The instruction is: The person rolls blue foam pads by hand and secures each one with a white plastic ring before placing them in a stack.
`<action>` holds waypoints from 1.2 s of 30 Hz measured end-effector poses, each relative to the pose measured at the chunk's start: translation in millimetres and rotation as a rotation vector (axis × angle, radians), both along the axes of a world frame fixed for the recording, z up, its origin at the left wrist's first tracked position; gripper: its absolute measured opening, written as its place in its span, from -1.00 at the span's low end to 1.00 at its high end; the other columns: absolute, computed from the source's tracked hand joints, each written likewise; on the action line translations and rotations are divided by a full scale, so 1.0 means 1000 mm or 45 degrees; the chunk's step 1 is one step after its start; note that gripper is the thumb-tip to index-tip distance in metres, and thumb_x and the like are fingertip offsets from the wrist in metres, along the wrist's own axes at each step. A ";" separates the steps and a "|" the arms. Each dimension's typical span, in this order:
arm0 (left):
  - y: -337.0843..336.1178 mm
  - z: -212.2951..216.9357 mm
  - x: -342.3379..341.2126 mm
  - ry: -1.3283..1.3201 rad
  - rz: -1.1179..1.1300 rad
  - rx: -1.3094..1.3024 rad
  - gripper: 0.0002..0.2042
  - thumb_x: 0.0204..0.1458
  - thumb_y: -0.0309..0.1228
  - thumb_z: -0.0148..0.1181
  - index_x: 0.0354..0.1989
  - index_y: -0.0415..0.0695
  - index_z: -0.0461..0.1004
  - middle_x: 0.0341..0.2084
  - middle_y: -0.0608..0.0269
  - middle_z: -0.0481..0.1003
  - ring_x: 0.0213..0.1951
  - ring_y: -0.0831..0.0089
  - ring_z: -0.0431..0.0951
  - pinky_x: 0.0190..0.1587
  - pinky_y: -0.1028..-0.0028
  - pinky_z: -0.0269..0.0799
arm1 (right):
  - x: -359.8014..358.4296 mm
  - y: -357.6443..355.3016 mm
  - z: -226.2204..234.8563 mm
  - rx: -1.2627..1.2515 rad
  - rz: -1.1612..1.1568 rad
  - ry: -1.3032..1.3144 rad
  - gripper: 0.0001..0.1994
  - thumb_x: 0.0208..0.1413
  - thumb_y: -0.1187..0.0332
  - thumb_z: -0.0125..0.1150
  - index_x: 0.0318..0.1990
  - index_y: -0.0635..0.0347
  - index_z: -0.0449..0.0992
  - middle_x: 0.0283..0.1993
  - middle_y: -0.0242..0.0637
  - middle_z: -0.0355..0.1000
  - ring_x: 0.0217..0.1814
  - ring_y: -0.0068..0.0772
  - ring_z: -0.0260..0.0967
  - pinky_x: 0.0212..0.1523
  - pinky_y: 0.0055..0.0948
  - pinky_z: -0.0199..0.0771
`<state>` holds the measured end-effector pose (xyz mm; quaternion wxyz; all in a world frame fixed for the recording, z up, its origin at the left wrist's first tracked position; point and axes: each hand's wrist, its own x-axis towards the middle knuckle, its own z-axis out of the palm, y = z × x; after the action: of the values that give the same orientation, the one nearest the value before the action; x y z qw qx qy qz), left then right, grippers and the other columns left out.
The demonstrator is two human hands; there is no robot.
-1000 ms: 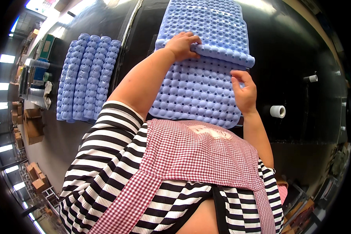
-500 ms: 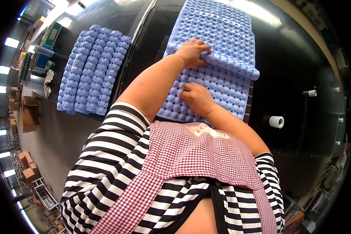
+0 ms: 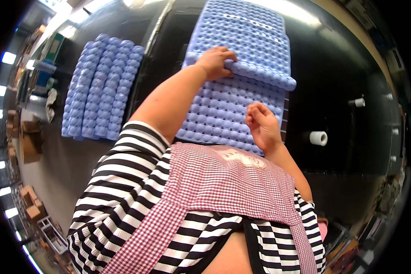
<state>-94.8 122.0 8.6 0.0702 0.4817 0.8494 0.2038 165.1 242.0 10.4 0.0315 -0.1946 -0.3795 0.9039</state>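
Note:
A light blue dimpled tray [image 3: 223, 109] lies flat on the dark table [image 3: 338, 68] right in front of me. A second blue tray [image 3: 255, 41] lies beyond it, its near edge overlapping the first. My left hand [image 3: 217, 61] grips that near edge, fingers curled over it. My right hand [image 3: 262, 125] hovers over the near tray's right part, fingers loosely curled, holding nothing. My striped shirt and checked apron fill the lower half of the view.
A stack of the same blue trays [image 3: 100, 86] stands to the left on the table. A white roll [image 3: 318, 138] and a smaller white object [image 3: 358, 102] lie at the right. Cardboard boxes [image 3: 27, 141] and shelving sit on the floor far left.
My right hand moved from the near tray's right edge to its middle, then back toward the right. My left hand stayed gripping the far tray's near edge.

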 end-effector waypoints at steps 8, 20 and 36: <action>-0.004 -0.022 -0.019 -0.024 -0.064 0.098 -0.49 -0.18 -0.28 0.55 0.02 -0.06 0.58 0.08 0.08 0.52 0.23 0.03 0.43 0.31 0.19 0.32 | 0.169 0.071 0.011 -0.364 -0.610 0.131 -0.94 0.30 0.46 0.22 -0.17 0.23 0.58 -0.24 -0.32 0.49 -0.27 -0.48 0.42 -0.14 -0.46 0.47; 0.003 -0.031 -0.022 -0.098 -0.135 0.205 -0.56 -0.19 -0.44 0.41 -0.04 -0.11 0.55 -0.10 0.16 0.55 0.08 0.10 0.51 0.21 0.27 0.36 | 0.403 0.151 -0.058 1.063 -1.236 -0.999 -0.83 0.25 0.37 0.26 -0.11 0.24 0.64 0.06 -0.26 0.57 0.13 -0.30 0.48 0.17 -0.38 0.42; -0.003 -0.024 -0.008 0.067 -0.076 0.187 -0.52 -0.25 -0.39 0.54 -0.05 -0.12 0.59 -0.05 0.08 0.57 0.11 0.05 0.49 0.25 0.20 0.34 | 0.310 0.162 -0.002 0.431 -1.101 0.093 -0.88 0.37 0.35 0.19 -0.08 0.13 0.60 0.17 -0.15 0.53 0.23 -0.26 0.45 0.31 -0.25 0.38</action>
<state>-102.4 118.8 -15.5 0.0185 0.5159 0.8189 0.2507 475.3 403.7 8.6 0.4501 -0.2950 -0.4044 0.7395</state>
